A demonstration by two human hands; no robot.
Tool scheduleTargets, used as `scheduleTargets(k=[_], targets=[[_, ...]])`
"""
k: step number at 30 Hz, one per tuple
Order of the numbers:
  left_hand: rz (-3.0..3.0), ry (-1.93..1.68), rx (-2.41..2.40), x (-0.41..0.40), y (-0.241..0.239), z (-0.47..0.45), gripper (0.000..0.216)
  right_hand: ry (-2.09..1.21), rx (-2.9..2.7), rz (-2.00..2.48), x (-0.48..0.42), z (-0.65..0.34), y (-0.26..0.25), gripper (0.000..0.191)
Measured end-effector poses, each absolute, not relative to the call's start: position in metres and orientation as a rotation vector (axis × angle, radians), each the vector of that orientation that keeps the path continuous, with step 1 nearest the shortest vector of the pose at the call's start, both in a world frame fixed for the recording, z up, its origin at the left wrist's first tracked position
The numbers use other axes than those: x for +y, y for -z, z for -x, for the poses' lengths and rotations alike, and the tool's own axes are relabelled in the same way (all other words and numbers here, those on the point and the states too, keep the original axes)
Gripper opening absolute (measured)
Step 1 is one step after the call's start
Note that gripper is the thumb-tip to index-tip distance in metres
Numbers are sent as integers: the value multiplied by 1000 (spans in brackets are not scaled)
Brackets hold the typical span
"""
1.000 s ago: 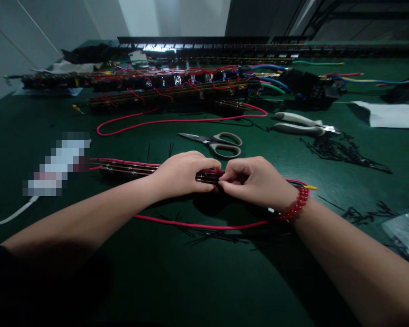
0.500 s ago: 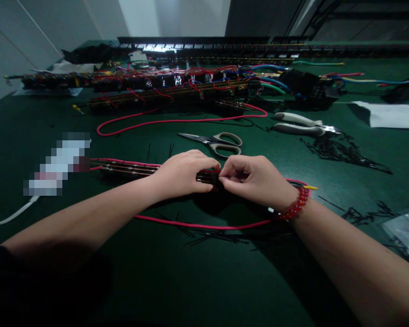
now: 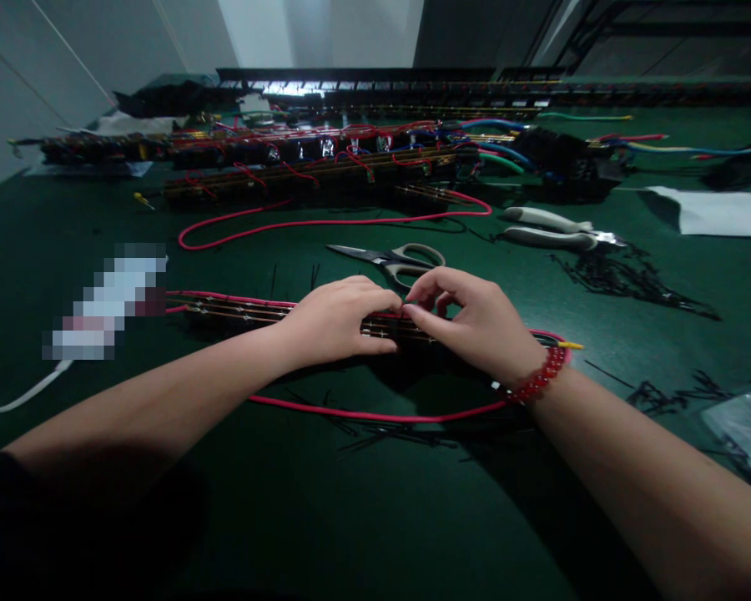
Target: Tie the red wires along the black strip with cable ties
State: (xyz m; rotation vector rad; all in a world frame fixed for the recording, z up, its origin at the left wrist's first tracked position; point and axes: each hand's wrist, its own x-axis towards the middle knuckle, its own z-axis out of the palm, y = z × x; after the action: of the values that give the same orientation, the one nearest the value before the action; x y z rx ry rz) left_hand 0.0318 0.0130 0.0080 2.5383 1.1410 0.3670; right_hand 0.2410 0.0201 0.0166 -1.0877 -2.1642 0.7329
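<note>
A long dark strip with copper-coloured rods [image 3: 244, 313] lies across the table in front of me, with a red cable along its far side. My left hand [image 3: 344, 317] spans the strip from above, thumb on the near side and fingers on the far side, gripping it. Against its fingertips, my right hand [image 3: 476, 321] holds thumb and forefinger close together just over the strip's far edge. Whatever lies between those two fingertips is too small to make out. A red cable loop [image 3: 375, 416] runs along the near side, passing below my right wrist.
Scissors [image 3: 391, 260] lie just beyond my hands, with grey-handled pliers [image 3: 551, 229] farther right. Thin black strips [image 3: 632, 280] are scattered about. More wired assemblies [image 3: 313, 171] stretch along the back. A plastic bag [image 3: 744, 430] sits at right, a blurred white object [image 3: 109, 300] at left.
My right hand has lifted slightly, its fingertips moving from the strip's near part towards its far edge and its fingers loosening a little. My left hand has barely moved.
</note>
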Motion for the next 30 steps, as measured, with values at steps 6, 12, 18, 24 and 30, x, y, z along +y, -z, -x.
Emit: scheduleTargets(k=[6,12,18,24,30], targets=[[-2542,-311,1164,13,-9,-33,38,-730,-2165,1096,21,-241,-16,5],[-2471,-395,1197,9,-10,-34,51,-749,-2149,1089,22,-242,-14,4],[-2438,-441,1209,9,-9,-33,69,-742,-2147,1089,22,-242,-12,2],[-2452,-447,1208,9,-10,-34,71,-723,-2152,1097,22,-242,-12,5],[-2468,-424,1189,9,-11,-33,58,-694,-2154,1086,22,-242,-12,6]])
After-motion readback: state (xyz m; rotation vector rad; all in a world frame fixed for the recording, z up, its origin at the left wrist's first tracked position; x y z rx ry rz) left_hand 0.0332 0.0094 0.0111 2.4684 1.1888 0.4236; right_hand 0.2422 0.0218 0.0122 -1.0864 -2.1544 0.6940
